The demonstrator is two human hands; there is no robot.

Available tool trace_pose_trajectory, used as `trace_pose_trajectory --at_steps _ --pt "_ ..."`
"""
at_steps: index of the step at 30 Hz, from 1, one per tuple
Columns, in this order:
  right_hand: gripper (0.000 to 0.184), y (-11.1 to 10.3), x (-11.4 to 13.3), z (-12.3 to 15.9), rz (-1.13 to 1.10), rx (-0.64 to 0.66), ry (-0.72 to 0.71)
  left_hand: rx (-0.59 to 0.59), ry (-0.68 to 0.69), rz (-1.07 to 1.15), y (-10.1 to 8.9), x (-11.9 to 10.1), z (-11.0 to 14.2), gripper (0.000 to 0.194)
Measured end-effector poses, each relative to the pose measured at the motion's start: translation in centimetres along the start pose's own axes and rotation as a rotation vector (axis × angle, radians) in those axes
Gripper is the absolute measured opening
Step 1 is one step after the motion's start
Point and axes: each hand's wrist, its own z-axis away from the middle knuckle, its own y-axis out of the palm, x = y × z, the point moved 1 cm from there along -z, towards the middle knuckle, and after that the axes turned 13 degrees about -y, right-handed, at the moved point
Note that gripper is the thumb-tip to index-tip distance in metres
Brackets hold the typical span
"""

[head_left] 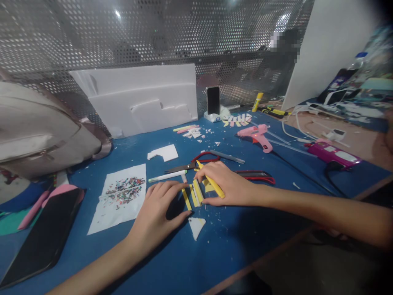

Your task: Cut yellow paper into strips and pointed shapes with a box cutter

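Observation:
Near the middle of the blue table, my left hand (156,209) has its thumb and index fingertip at the two ends of a narrow yellow strip (186,199). My right hand (227,182) holds a yellow marker (216,187) tucked in its grip. Its thumb and fingertips also touch several yellow-and-white strips (198,192) standing side by side. A yellow piece (209,185) lies partly under the right hand. Below the strips is a white triangular scrap (196,227). Red-handled scissors (184,167) and a white-and-green pen (167,176) lie just beyond.
A paper sheet (104,215) with colourful bits lies left, near a black phone (46,237). A pink glue gun (256,135), a red cutter (258,177) and a purple tool (334,155) lie right. At the back are white boards (141,98) and an upright phone (213,100).

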Motion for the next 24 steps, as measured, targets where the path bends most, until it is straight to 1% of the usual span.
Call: trace_pose_trajectory --at_steps 4,11,17,24 --pt "0.042 -0.15 -0.29 0.15 0.010 -0.004 0.006 0.017 0.027 -0.002 -0.20 -0.26 0.03 0.033" --pt "0.040 -0.01 -0.51 0.51 0.017 0.006 -0.007 0.028 0.081 -0.023 0.01 -0.57 -0.03 0.034" --pt "0.040 0.11 -0.36 0.10 0.007 0.007 -0.016 0.015 0.101 -0.048 0.20 -0.62 -0.39 0.026" --pt "0.040 0.36 -0.43 -0.10 -0.011 0.010 -0.022 0.027 0.120 -0.078 0.23 -0.79 -0.37 0.023"
